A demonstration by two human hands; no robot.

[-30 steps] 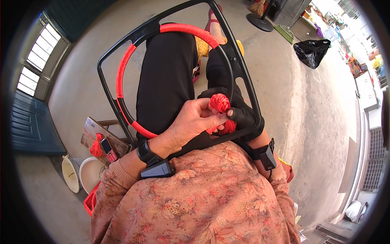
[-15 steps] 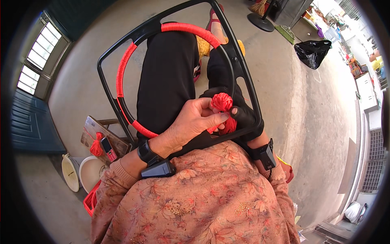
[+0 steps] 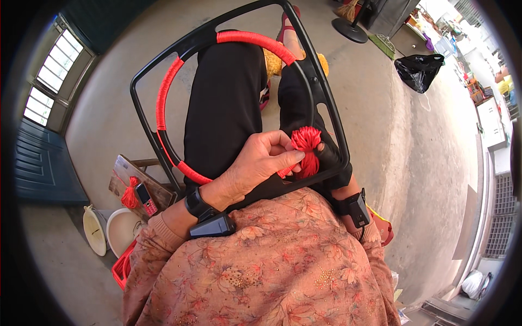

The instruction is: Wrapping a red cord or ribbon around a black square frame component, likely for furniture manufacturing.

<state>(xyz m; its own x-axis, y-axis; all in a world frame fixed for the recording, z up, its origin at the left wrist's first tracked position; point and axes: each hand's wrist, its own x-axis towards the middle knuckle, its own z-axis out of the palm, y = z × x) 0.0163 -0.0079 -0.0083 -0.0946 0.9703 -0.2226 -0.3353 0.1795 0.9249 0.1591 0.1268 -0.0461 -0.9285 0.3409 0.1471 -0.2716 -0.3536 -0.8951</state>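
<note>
I judge the red cord bundle (image 3: 306, 139), near the lower right of the black frame (image 3: 310, 68), light, soft, best held at its waist, where my left hand (image 3: 251, 165) pinches; my right hand's (image 3: 329, 156) grip I cannot tell.

A black frame (image 3: 314, 77) slants across the lap (image 3: 225, 98), stretches of its inner ring (image 3: 197, 48) wound tightly with red cord (image 3: 161, 103); near its lower right corner I see a waisted bundle of red loops (image 3: 306, 139).
</note>
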